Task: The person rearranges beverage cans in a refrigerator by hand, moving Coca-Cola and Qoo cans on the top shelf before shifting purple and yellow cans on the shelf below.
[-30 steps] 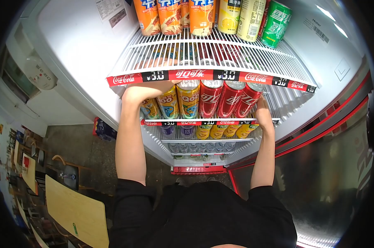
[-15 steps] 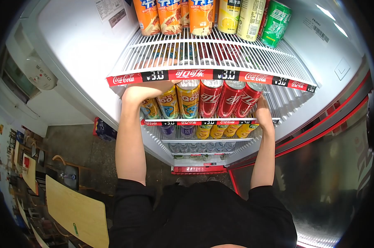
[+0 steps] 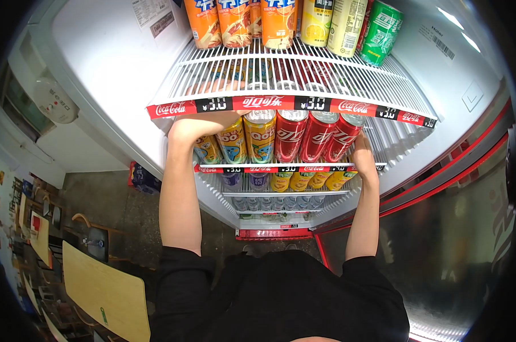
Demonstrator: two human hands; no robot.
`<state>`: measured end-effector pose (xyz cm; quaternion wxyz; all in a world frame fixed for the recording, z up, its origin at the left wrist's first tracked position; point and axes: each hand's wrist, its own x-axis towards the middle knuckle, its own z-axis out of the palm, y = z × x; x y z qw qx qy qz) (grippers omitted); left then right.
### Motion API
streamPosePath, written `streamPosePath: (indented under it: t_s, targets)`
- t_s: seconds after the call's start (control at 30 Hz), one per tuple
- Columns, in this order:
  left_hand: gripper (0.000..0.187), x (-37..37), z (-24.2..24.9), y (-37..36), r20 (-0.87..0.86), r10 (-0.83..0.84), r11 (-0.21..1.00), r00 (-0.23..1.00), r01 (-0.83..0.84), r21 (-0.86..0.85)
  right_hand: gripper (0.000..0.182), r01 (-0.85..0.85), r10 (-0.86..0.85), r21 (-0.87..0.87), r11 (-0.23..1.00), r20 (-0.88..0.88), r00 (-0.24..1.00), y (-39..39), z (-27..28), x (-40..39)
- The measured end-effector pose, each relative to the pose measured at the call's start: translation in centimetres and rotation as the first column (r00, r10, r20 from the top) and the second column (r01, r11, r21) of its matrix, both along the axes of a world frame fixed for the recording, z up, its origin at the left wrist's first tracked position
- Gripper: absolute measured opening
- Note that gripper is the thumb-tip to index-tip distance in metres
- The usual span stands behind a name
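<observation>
A row of upright cans (image 3: 281, 137) is seen on the second wire shelf (image 3: 281, 169) of an open fridge: two cartoon-printed cans at the left, a yellow can (image 3: 260, 135) beside them, then three red cola cans (image 3: 315, 135). The left hand (image 3: 204, 122) is reached in at 9 o'clock of the row, under the red price strip (image 3: 286, 104) of the upper shelf (image 3: 281, 74); its fingers are hidden behind that strip, so whether it is closed on anything cannot be told. The right hand (image 3: 362, 155) is laid against the outermost red can at 3 o'clock, fingers pressed together along its side. At 12 o'clock, orange, yellow and green cans (image 3: 378, 31) stand at the back of the upper shelf. At 6 o'clock lower shelves of bottles are seen. The fridge door (image 3: 452, 228) stands open at 4 o'clock; wooden tables (image 3: 107, 293) on a dark floor are seen at 8 o'clock. Nothing is seen to have moved since the earlier frames.
</observation>
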<state>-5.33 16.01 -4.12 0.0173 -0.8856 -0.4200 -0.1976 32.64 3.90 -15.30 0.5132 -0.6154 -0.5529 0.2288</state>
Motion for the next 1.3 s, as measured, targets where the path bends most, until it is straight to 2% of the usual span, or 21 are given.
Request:
streamPosePath:
  t_s: [0.23,0.33,0.4,0.47,0.57,0.67,0.77,0.87,1.07,1.27,1.3]
  targets:
    - [0.057,0.2,0.2,-0.1,-0.03,-0.018,1.0,0.999,0.019,0.011,0.056,-0.013,0.013,0.006,1.0,0.001,1.0,0.1,-0.2,0.2]
    - [0.055,0.2,-0.5,0.4,-0.052,-0.024,0.997,0.998,0.028,0.07,0.056,0.006,-0.006,-0.002,1.0,0.023,1.0,0.2,-0.3,0.3]
    - [0.054,0.5,0.3,-0.3,-0.022,-0.025,0.999,0.999,0.026,0.04,0.056,0.015,-0.015,-0.005,1.0,0.031,0.999,0.2,-0.4,0.3]
    - [0.054,0.5,1.4,-1.3,0.041,-0.01,0.996,0.999,0.013,-0.086,0.056,0.02,-0.02,-0.006,1.0,0.033,0.999,0.1,-0.3,0.2]
    - [0.052,0.3,0.9,-0.6,-0.033,0.007,1.0,0.999,-0.007,0.007,0.056,-0.007,0.006,0.011,1.0,0.024,1.0,-0.1,0.0,0.0]
    - [0.051,0.0,-0.7,0.3,0.053,-0.052,0.993,0.997,0.046,0.105,0.056,-0.01,0.009,0.011,1.0,0.024,1.0,-0.3,0.6,-0.4]
    - [0.055,0.0,-0.6,0.4,0.013,-0.025,0.997,1.0,0.024,0.072,0.055,0.023,-0.024,0.004,1.0,0.049,0.999,-0.4,0.5,-0.4]
    - [0.063,0.4,1.6,-0.8,-0.055,0.005,0.993,0.998,-0.012,-0.114,0.055,0.008,-0.008,0.016,1.0,0.024,1.0,-0.1,0.2,-0.2]
    - [0.062,-0.4,-2.1,1.4,0.026,-0.02,0.992,0.999,0.016,0.128,0.054,-0.015,0.014,0.015,1.0,0.031,0.999,-0.2,0.6,-0.3]
    - [0.06,0.0,-0.1,0.0,-0.007,-0.011,0.998,1.0,0.011,0.057,0.053,-0.055,0.054,0.069,0.996,0.012,0.998,0.2,0.0,0.1]
    - [0.057,-0.1,-0.6,0.4,0.005,-0.023,0.994,1.0,0.022,0.107,0.053,-0.048,0.046,0.059,0.997,0.02,0.999,0.1,0.1,0.1]
